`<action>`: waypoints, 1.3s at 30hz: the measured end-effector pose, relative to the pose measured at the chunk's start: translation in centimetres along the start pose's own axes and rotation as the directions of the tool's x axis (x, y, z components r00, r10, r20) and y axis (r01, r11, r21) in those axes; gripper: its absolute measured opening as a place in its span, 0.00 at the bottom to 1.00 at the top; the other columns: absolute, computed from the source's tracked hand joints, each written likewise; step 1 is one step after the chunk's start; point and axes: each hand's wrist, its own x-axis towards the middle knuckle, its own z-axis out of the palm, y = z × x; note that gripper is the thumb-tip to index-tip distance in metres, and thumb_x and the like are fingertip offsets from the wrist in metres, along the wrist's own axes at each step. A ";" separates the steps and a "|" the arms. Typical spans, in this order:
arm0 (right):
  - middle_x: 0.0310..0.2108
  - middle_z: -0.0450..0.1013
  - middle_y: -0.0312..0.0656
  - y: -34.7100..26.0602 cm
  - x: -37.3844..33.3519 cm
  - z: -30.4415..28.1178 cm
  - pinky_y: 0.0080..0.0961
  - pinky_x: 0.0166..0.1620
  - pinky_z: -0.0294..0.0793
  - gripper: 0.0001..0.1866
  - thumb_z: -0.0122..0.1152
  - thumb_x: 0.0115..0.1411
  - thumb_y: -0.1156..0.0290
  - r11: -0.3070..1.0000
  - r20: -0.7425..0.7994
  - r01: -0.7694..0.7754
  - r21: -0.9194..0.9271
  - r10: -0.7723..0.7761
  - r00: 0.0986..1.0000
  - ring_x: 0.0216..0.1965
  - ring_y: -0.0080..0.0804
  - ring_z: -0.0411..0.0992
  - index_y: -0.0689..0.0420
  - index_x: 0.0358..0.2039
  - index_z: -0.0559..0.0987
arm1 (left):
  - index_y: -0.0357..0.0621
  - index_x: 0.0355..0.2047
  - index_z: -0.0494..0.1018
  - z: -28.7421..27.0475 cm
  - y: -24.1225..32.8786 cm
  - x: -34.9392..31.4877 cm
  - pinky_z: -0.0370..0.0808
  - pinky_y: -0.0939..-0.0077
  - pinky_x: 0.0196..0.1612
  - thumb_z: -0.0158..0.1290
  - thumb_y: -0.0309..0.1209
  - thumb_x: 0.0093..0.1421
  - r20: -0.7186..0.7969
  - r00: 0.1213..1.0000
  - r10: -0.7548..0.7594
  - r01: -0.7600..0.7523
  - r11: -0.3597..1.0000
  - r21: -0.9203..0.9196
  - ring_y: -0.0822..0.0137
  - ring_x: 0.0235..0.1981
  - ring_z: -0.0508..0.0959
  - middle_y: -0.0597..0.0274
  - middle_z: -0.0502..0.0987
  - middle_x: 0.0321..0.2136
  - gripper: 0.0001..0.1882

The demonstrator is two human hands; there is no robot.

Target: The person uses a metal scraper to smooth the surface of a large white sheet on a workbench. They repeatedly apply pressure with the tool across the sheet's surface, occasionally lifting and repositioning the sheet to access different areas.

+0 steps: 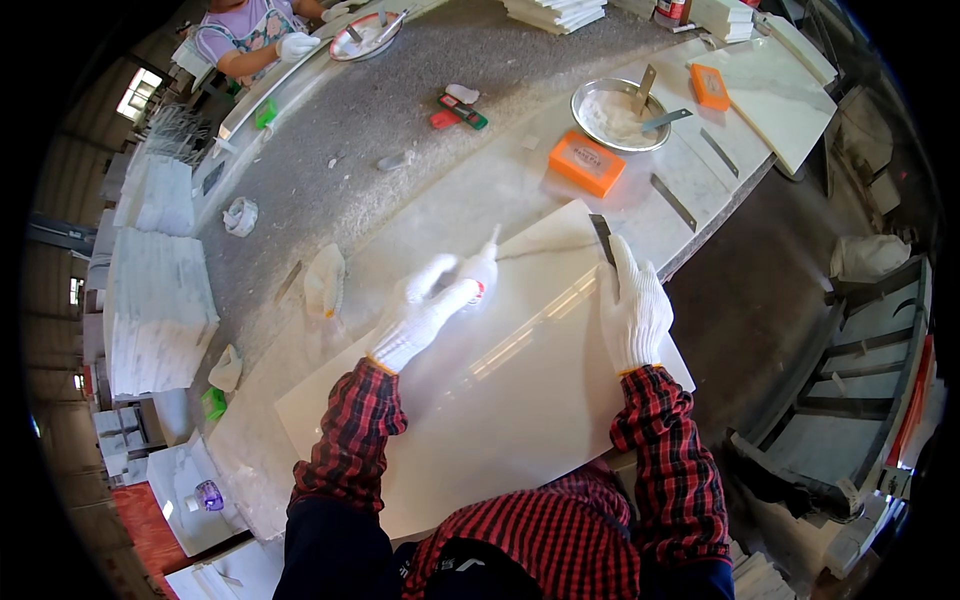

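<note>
In the head view, your pale, glossy slab (480,430) lies in front of you on the worktable (395,235), and your hands are apart from each other over it. Your left hand (415,318), in a white knit glove, has its thumb and fingers closed on a white squeeze bottle (483,268) above the slab's far half; the bottle's nozzle points up. Your gloved right hand (635,312) lies along the slab's right edge, fingers stretched toward a dark blade (602,238) at its far corner; you cannot tell from here whether they grip it. Just beyond the slab sits an orange box (587,163), and behind that, farther from the slab, a metal bowl (574,105) of whitish paste (608,115). Two dark strips (674,202) lie past the slab's far right corner. A white glove (324,282) lies left of the slab.
</note>
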 end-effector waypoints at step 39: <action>0.37 0.76 0.47 0.0 0.0 -0.2 0.42 0.34 0.77 0.26 0.63 0.63 0.61 0.997 0.067 -0.070 0.030 0.068 0.995 0.32 0.46 0.79 0.45 0.63 0.75 | 0.39 0.48 0.81 1.3 1.5 4.1 0.77 0.81 0.35 0.59 0.42 0.67 0.133 0.979 -0.154 0.148 0.987 0.056 0.77 0.31 0.80 0.64 0.82 0.36 0.19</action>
